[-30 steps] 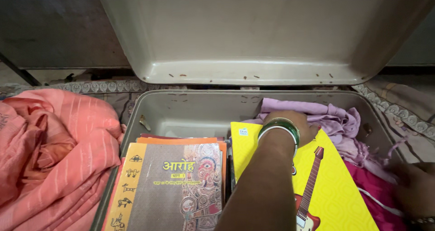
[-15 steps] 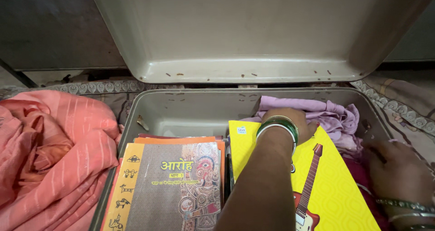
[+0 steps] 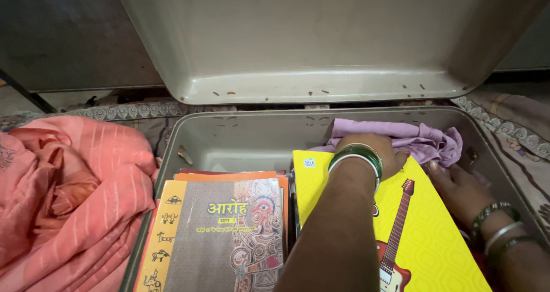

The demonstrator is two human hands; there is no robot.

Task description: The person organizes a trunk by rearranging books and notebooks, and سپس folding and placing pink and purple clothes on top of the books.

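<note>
So this is looking straight down into an open metal trunk [image 3: 240, 140], grey-beige inside, with its lid [image 3: 321, 34] standing up at the far side.

The left hand [image 3: 375, 154] comes up the middle of the view, green and white bangles [image 3: 358, 157] on the wrist. It's pressed down on the lilac cloth [image 3: 424, 140] bunched in the far right corner of the trunk, right at the far edge of the yellow notebook [image 3: 427, 235]. The fingers are curled into the fabric, but I can't tell whether that grip is really closed on the cloth or just pushing on it, since the back of the hand hides the fingertips.

The right hand [image 3: 458, 189] is in along the right wall of the trunk, just beside the right edge of the yellow notebook, fingers stretched toward the lilac cloth and touching or nearly touching its near fold. That grip looks open and flat, with nothing in it. It has metal bangles [image 3: 498, 226] on the wrist.

The yellow notebook has a red guitar drawn on its cover and lies tilted in the right half of the trunk. In the left half sits a stack of books [image 3: 220, 229], with a grey-brown cover bearing a yellow strip and a mask-like drawing on top and orange covers poking out beyond it.

Outside the trunk, on the left, there's a heap of salmon-pink striped fabric [image 3: 74, 194]. A patterned bedsheet [image 3: 507, 117] runs under everything.
</note>
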